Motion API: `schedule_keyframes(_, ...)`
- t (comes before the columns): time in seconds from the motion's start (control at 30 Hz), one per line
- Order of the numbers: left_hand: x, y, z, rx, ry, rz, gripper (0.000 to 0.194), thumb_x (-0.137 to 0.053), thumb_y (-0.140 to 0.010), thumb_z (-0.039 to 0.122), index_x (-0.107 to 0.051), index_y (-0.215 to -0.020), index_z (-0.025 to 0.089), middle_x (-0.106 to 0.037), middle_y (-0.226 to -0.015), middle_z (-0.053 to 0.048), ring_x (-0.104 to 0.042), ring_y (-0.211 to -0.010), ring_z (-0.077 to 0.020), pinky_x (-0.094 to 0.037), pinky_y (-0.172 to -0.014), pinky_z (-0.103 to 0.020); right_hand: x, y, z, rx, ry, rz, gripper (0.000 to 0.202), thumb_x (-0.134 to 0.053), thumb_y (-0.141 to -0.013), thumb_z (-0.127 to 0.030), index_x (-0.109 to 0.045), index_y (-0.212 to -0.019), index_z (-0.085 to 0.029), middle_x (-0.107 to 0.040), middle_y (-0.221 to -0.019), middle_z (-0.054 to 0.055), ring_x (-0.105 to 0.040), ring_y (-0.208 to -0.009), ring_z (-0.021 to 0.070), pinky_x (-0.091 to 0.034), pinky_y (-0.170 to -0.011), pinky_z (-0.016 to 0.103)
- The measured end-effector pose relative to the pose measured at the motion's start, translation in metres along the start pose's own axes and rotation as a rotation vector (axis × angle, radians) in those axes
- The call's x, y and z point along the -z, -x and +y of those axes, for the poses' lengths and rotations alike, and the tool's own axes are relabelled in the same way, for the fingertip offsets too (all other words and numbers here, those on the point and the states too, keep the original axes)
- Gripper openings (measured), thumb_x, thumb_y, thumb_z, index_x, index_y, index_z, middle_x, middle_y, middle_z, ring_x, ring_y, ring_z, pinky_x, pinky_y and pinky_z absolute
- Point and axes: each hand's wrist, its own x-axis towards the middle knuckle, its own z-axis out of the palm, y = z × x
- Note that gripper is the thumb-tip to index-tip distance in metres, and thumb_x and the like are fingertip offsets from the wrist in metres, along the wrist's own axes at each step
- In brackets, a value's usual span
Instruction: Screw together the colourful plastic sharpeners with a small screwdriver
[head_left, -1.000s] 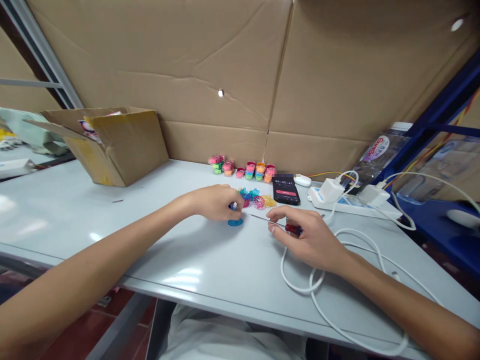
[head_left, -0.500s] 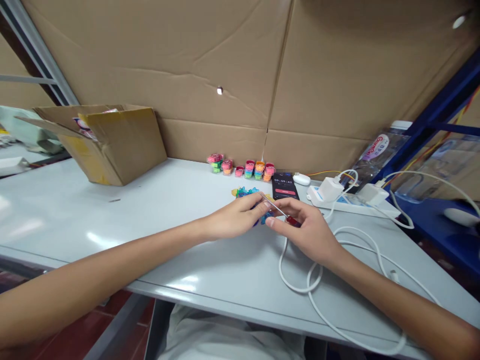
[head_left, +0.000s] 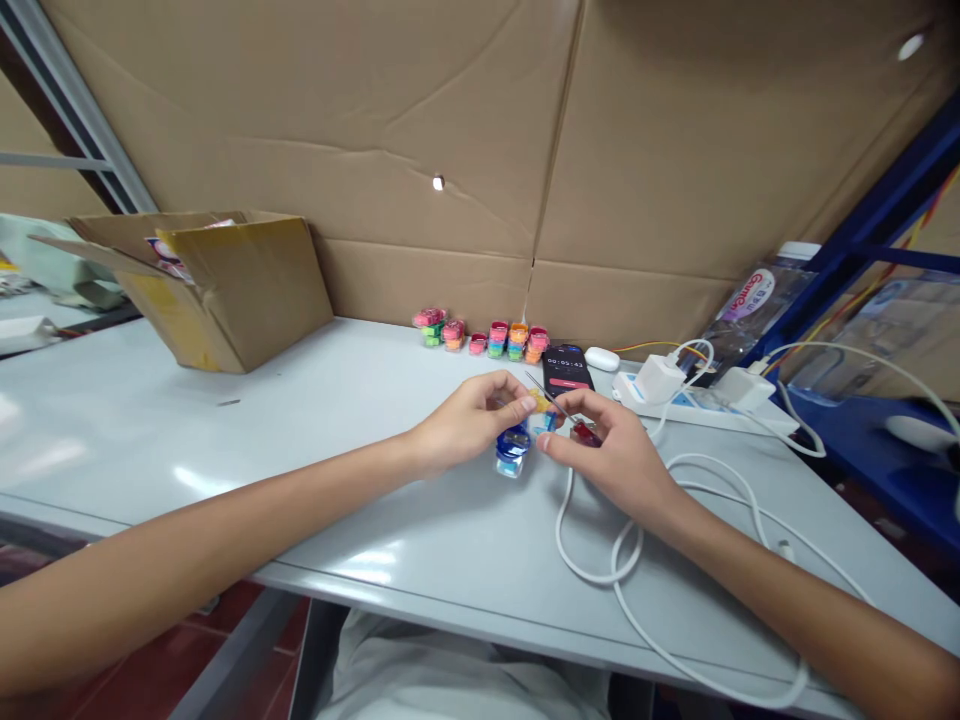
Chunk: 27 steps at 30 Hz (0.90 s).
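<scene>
My left hand is closed, thumb and fingertips pinching a small yellow piece. My right hand is closed round the dark red handle of a slim metal tool; its thin shaft points up and left past the yellow piece. Whether that tool is a screwdriver or something else I cannot tell. Just below my left fingertips are dark blue items in clear wrapping, with light blue at the lower end. Another light blue piece shows between my hands, partly covered by fingers.
Several small, brightly coloured stacks line the back of the table. Nearby are a phone running a timer and a white case. White cables loop from a power strip on the right. An open cardboard box stands left.
My left hand has turned and lifted slightly, its fingers now bent in a pinch. The blue wrapped items and yellow piece show more plainly. The tool's shaft has come off my left thumb.
</scene>
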Motion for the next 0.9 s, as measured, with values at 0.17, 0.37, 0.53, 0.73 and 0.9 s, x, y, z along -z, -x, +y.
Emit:
schedule_keyframes(0.17, -0.001, 0.000, 0.003, 0.007, 0.133, 0.106, 0.030, -0.073, -0.088, 0.034, -0.047, -0.084, 0.018, -0.062, -0.077, 0.001, -0.062, -0.073, -0.0119, -0.050, -0.070, -0.027, -0.002, 0.006, -0.005, 0.153, 0.177, 0.042, 0.025, -0.077, -0.070, -0.029, -0.062, -0.089, -0.022, -0.065, -0.088, -0.001, -0.052, -0.064, 0.0113, -0.045, -0.057, 0.026)
schedule_keyframes(0.37, -0.014, 0.010, 0.013, 0.053, 0.299, 0.089, 0.029, -0.073, -0.086, 0.022, -0.044, -0.084, 0.018, -0.067, -0.086, -0.001, -0.067, -0.084, -0.0130, -0.053, -0.075, -0.027, -0.004, 0.006, -0.003, 0.276, 0.255, 0.076, 0.025, -0.076, -0.073, -0.025, -0.067, -0.096, -0.022, -0.069, -0.093, 0.002, -0.062, -0.077, 0.0154, -0.050, -0.060, 0.026)
schedule_keyframes(0.53, -0.019, 0.015, 0.015, 0.017, 0.342, 0.157, 0.030, -0.072, -0.084, 0.024, -0.043, -0.079, 0.018, -0.061, -0.083, 0.001, -0.062, -0.079, -0.0111, -0.051, -0.072, -0.025, -0.003, 0.005, 0.000, 0.345, 0.269, 0.110, 0.023, -0.078, -0.074, -0.027, -0.069, -0.095, -0.021, -0.071, -0.090, 0.000, -0.055, -0.062, 0.0105, -0.046, -0.054, 0.025)
schedule_keyframes(0.73, -0.018, 0.011, 0.006, -0.095, 0.226, 0.181, 0.031, -0.068, -0.087, 0.030, -0.040, -0.079, 0.020, -0.053, -0.073, 0.004, -0.055, -0.069, -0.0106, -0.044, -0.066, -0.026, -0.002, 0.008, -0.003, 0.450, 0.306, 0.194, 0.022, -0.082, -0.074, -0.026, -0.070, -0.091, -0.020, -0.068, -0.078, -0.002, -0.048, -0.055, 0.0087, -0.039, -0.048, 0.024)
schedule_keyframes(0.9, -0.018, 0.011, 0.000, -0.215, 0.056, 0.221, 0.031, -0.069, -0.088, 0.031, -0.041, -0.078, 0.020, -0.049, -0.073, 0.004, -0.053, -0.072, -0.0111, -0.042, -0.066, -0.026, 0.000, 0.009, -0.006, 0.541, 0.345, 0.243, 0.022, -0.083, -0.073, -0.026, -0.071, -0.090, -0.018, -0.063, -0.069, -0.003, -0.043, -0.051, 0.0075, -0.038, -0.048, 0.024)
